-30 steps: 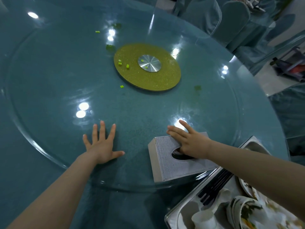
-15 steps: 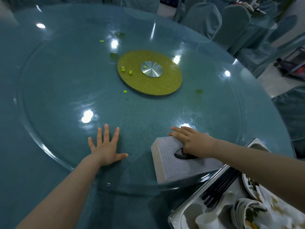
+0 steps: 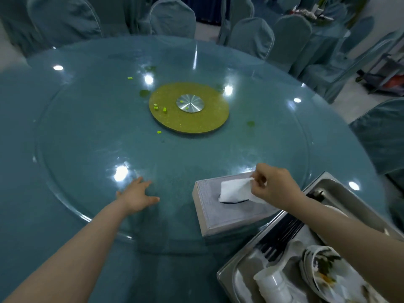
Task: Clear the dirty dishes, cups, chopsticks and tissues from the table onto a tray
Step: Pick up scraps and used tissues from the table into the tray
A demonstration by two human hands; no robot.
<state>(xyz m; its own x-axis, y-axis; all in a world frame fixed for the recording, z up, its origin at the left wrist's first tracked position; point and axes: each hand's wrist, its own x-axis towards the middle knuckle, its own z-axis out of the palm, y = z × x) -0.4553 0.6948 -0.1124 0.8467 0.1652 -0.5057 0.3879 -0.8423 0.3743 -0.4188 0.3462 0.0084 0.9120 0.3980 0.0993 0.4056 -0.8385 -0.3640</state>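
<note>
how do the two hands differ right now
The right hand pinches a white tissue coming out of the grey tissue box; the left hand holds nothing. The left hand lies spread flat on the glass turntable, while the right hand is raised over the box. Both arms are bare.

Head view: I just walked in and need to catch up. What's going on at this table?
A person is clearing a round glass-topped table. The right hand pinches a white tissue partly pulled from the grey tissue box. The left hand rests flat on the glass. The metal tray at lower right already holds black chopsticks, cups and dirty dishes. Green food scraps remain near the centre.
</note>
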